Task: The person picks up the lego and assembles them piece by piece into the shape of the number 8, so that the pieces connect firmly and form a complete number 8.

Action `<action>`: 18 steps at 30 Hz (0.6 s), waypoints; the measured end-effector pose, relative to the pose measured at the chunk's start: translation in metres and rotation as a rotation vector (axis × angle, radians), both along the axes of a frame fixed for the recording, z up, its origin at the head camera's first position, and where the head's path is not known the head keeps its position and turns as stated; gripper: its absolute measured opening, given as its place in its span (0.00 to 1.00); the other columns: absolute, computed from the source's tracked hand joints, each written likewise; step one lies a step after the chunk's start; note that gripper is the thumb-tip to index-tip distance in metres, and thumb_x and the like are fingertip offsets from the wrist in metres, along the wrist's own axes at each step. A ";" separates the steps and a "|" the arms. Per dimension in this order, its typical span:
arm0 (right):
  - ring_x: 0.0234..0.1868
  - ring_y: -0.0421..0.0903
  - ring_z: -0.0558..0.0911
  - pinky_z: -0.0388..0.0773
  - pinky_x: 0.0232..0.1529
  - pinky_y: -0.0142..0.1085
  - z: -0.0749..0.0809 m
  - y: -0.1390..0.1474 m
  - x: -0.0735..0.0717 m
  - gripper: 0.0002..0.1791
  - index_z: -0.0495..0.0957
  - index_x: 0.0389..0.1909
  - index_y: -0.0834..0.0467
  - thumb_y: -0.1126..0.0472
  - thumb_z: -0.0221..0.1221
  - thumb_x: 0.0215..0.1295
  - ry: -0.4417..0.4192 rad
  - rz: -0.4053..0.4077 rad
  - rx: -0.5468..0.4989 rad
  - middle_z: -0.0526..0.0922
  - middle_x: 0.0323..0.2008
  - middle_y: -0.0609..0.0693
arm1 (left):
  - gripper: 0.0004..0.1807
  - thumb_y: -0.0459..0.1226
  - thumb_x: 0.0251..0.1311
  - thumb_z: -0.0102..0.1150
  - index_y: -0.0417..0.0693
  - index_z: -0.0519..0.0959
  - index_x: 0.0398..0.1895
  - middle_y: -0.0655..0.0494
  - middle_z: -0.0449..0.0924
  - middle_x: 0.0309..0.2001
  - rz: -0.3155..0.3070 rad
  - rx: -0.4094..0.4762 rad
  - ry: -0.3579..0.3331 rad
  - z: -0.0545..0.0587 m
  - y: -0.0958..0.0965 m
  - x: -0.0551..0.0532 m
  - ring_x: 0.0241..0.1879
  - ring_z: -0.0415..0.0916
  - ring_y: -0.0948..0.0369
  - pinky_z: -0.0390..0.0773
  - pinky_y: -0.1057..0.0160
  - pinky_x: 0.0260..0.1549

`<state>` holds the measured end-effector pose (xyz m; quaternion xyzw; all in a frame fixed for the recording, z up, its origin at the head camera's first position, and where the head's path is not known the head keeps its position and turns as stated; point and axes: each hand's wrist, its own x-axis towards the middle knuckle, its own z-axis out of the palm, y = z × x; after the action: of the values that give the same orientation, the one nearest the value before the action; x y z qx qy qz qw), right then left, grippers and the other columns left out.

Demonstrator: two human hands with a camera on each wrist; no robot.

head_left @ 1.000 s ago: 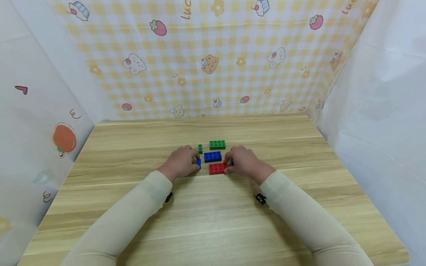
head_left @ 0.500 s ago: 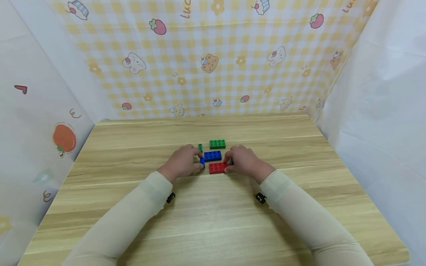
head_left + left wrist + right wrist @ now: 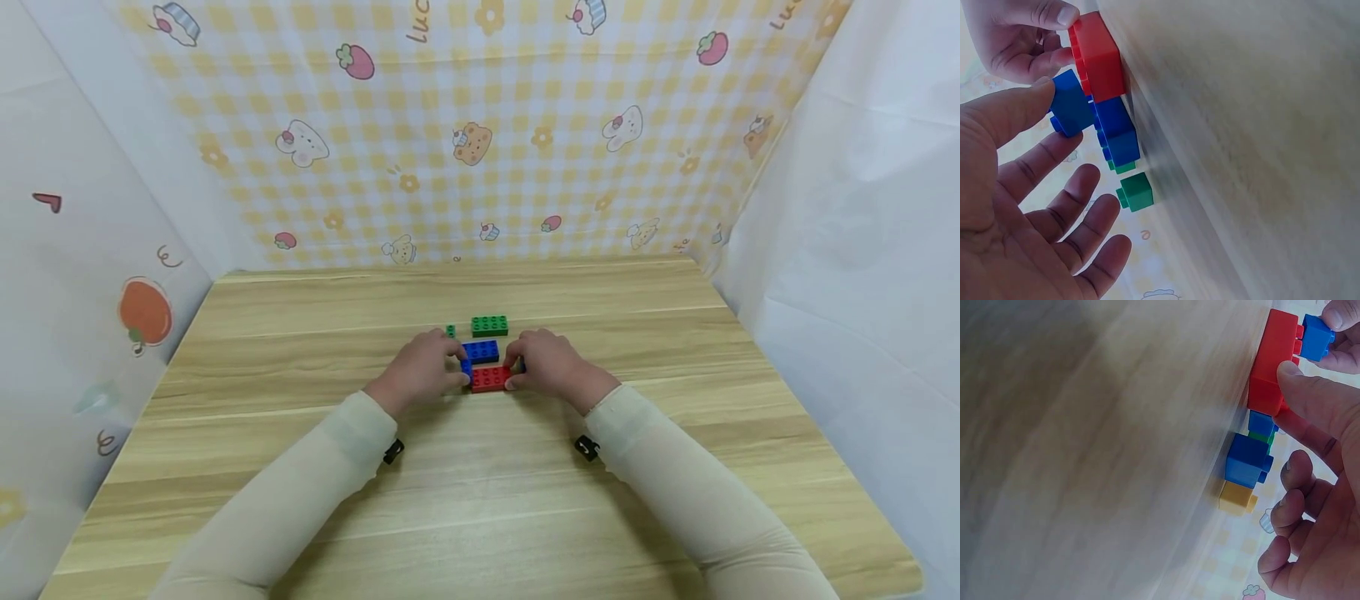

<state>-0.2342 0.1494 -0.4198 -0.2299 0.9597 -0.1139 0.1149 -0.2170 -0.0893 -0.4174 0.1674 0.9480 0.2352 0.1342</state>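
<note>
My left hand point(image 3: 423, 368) pinches a small blue brick point(image 3: 1071, 103) between thumb and index finger, its other fingers spread. That brick is up at stud height by the left end of the red brick point(image 3: 488, 380); whether it touches the studs I cannot tell. My right hand point(image 3: 551, 365) pinches the red brick's right end, and the red brick stands on the table. Close behind lies a long blue brick point(image 3: 483, 352), partly hidden by the left hand in the head view. Another small blue brick point(image 3: 1247, 460) sits beside the right fingers, mostly hidden in the head view.
Farther back stand a long green brick point(image 3: 490, 326) and a small green brick point(image 3: 450, 331). The right wrist view shows a small yellow brick point(image 3: 1236, 498) behind the right hand. A wood-patterned table point(image 3: 480, 500) meets a checked cloth point(image 3: 480, 192) at its back edge.
My left hand has carried the small blue brick rightward, from left of the red brick to its left end. The right hand and the red brick have stayed in place.
</note>
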 end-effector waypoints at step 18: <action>0.42 0.49 0.76 0.75 0.43 0.47 0.002 0.000 0.001 0.11 0.88 0.40 0.47 0.49 0.76 0.61 -0.005 -0.003 -0.017 0.82 0.38 0.45 | 0.17 0.47 0.65 0.73 0.51 0.86 0.52 0.53 0.76 0.50 0.004 0.018 0.009 -0.003 0.009 0.000 0.51 0.72 0.52 0.76 0.52 0.54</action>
<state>-0.2330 0.1491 -0.4174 -0.2293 0.9587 -0.1227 0.1154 -0.2168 -0.0805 -0.4199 0.1677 0.9468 0.2431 0.1279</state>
